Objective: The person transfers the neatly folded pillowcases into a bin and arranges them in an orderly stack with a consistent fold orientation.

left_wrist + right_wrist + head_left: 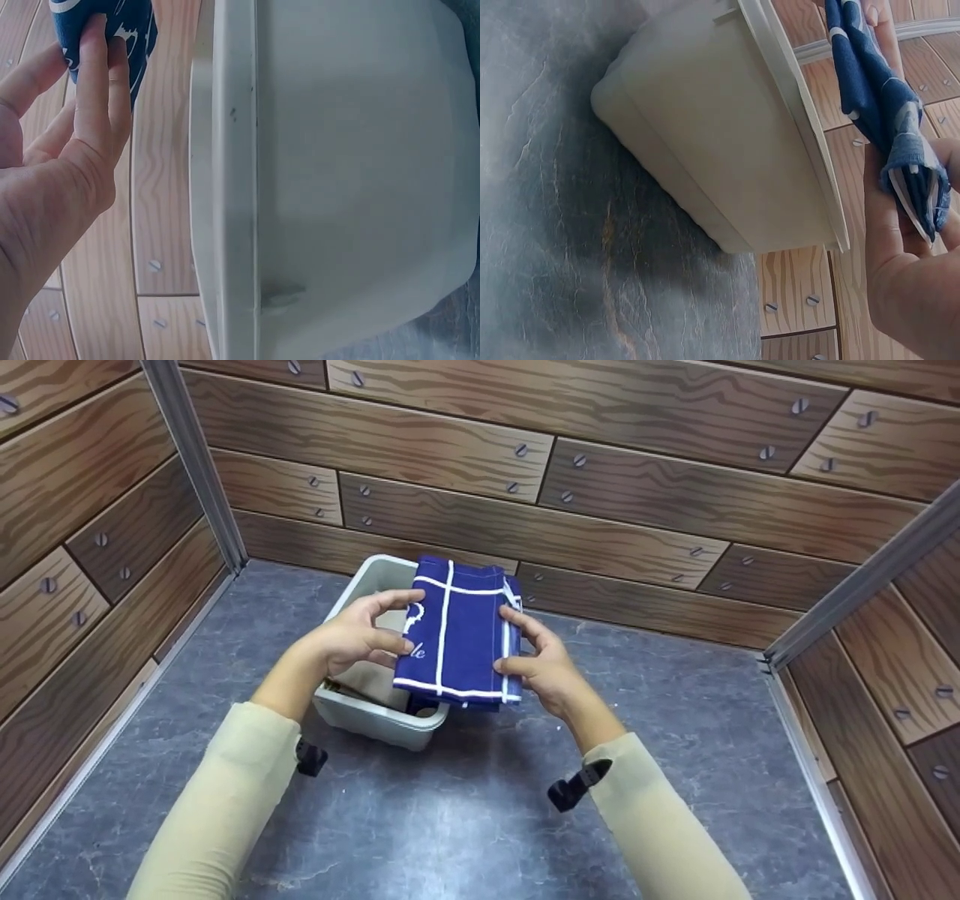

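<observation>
A folded blue cloth with white lines and white lettering [472, 634] is held up between both hands, over the right side of a pale grey plastic bin [382, 729]. My left hand [352, 634] grips the cloth's left edge, thumb toward the near side. On the opposite edge, my right hand [547, 664] pinches the folded layers between thumb and fingers. The right wrist view shows the stacked folds of the cloth [911, 150] end-on. Part of the bin's inside is hidden under the cloth; a flat light-coloured item [379, 682] shows in it.
The bin stands on a dark marbled grey surface [450, 825]. Wood-patterned panels [450, 457] rise at the back and both sides, joined by metal corner posts [199, 465]. Small black cameras [574, 789] are strapped at the wrists.
</observation>
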A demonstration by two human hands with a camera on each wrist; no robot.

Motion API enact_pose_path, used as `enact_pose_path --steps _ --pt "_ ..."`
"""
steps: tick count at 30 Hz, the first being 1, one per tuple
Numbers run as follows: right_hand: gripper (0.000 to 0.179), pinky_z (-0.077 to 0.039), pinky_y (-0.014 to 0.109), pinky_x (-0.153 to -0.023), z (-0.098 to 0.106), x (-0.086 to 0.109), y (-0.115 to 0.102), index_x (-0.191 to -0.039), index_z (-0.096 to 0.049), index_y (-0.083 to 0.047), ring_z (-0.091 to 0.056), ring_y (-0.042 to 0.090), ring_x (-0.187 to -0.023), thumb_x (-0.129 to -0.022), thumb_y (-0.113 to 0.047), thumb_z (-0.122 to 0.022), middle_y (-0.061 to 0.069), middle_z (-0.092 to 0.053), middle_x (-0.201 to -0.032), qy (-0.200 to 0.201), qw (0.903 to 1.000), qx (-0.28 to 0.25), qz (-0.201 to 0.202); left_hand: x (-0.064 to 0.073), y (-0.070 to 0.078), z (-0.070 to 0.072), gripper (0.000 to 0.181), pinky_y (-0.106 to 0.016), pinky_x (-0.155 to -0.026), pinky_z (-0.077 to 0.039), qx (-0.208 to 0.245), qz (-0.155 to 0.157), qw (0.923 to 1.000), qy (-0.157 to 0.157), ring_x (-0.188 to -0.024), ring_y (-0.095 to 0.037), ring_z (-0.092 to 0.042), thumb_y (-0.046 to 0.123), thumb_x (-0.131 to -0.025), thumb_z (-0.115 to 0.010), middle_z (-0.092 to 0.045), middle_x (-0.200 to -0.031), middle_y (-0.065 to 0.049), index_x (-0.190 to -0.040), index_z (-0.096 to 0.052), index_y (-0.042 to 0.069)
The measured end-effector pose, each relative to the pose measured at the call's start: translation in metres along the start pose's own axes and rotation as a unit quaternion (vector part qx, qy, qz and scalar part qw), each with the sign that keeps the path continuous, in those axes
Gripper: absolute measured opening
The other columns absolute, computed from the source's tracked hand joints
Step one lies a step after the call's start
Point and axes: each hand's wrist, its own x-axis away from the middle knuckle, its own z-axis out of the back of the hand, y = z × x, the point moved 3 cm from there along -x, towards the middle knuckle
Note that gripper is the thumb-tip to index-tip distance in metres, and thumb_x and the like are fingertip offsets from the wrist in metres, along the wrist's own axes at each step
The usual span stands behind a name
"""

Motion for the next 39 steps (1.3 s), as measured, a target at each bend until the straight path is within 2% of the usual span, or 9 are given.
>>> enact_pose_path --steps 20,31,39 --pt "0.087 -0.059 0.048 -0.084 -0.02 -0.009 0.0 -0.147 -0.05 -0.023 -0.062 0.036 -0.11 -0.073 0.02 -0.064 0.013 -0.041 -0.14 0.0 0.9999 0.006 -0.011 0.003 -0.002 0.024 0.082 -0.047 -0.084 -0.059 -0.016 0.028 0.9994 -0.013 -0.097 -0.031 -0.07 -0.017 -0.082 -0.064 -0.026 -0.153 -0.013 -0.153 -0.036 0.011" --pt "0.088 -0.06 0.048 -0.081 -0.03 -0.013 0.001 -0.145 -0.053 -0.024 -0.063 0.037 -0.106 -0.071 0.022 -0.064 0.011 -0.042 -0.14 0.015 0.9997 0.013 -0.017 0.001 -0.003 0.035 0.082 -0.044 -0.08 -0.061 -0.058 0.038 0.9976 -0.006 -0.094 -0.029 -0.07 -0.014 -0.081 -0.066 -0.026 -0.155 -0.013 -0.153 -0.038 0.014" --pt "0.089 -0.06 0.047 -0.081 -0.033 -0.017 0.004 -0.147 -0.05 -0.022 -0.064 0.034 -0.103 -0.07 0.022 -0.063 0.013 -0.042 -0.137 0.008 0.9997 0.019 -0.015 -0.001 -0.005 0.039 0.083 -0.045 -0.08 -0.06 -0.066 0.041 0.9969 -0.009 -0.092 -0.027 -0.07 -0.016 -0.08 -0.065 -0.026 -0.156 -0.013 -0.154 -0.036 0.011"
